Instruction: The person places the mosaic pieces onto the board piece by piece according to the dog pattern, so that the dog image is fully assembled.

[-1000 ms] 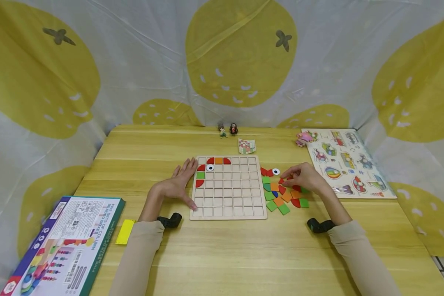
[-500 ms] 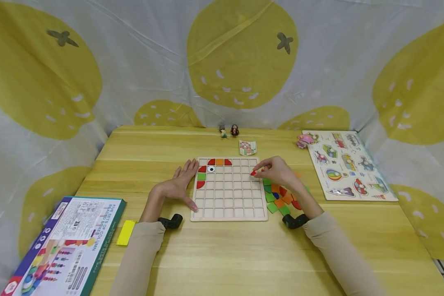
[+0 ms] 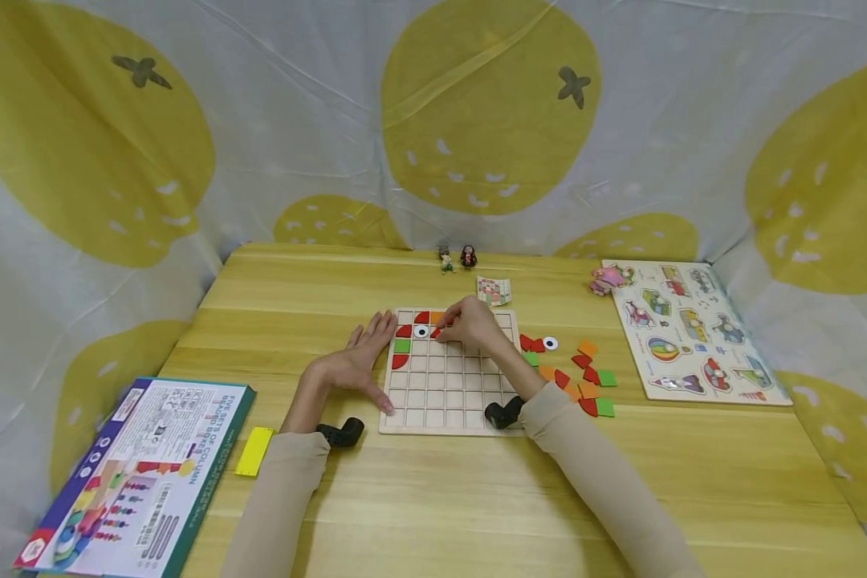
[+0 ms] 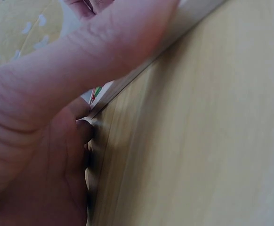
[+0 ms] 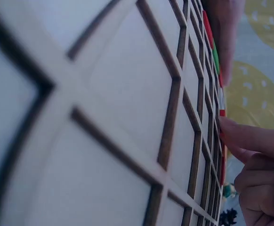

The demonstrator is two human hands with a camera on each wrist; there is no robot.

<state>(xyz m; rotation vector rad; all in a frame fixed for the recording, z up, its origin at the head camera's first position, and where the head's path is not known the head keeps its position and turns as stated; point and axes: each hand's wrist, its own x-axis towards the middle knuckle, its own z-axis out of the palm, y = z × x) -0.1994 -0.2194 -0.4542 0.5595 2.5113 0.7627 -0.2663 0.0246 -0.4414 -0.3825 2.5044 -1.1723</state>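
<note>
Small flat red piece [image 3: 436, 332] sits at the board's upper left, over the cell right of a white eye disc with a black centre [image 3: 421, 331] and below a flat orange square [image 3: 437, 318]; whether it is seated or just above the cell cannot be told. Right hand [image 3: 473, 325] pinches it between thumb and fingertips, gap only as wide as the piece. Beneath lies the pale wooden grid board [image 3: 436, 400]. Left hand [image 3: 350, 365] holds nothing: fingers splayed along the left rim, thumb near the lower corner. A flat green square [image 3: 401, 345] sits in the left column between two red pieces. Risks, as judged: a piece turned the wrong way would likely catch on the raised cell dividers; pressing off-centre could tip it out of the pinch; a fingertip might nudge the eye disc; if the left hand slackens, the board could slide under the push. The right forearm crosses the board, so a low sleeve might drag the scattered loose red, orange and green pieces [image 3: 588, 390] to the right. Farther out: small printed paper card [image 3: 494, 291] behind the board, wooden picture puzzle [image 3: 694, 337] far right.
</note>
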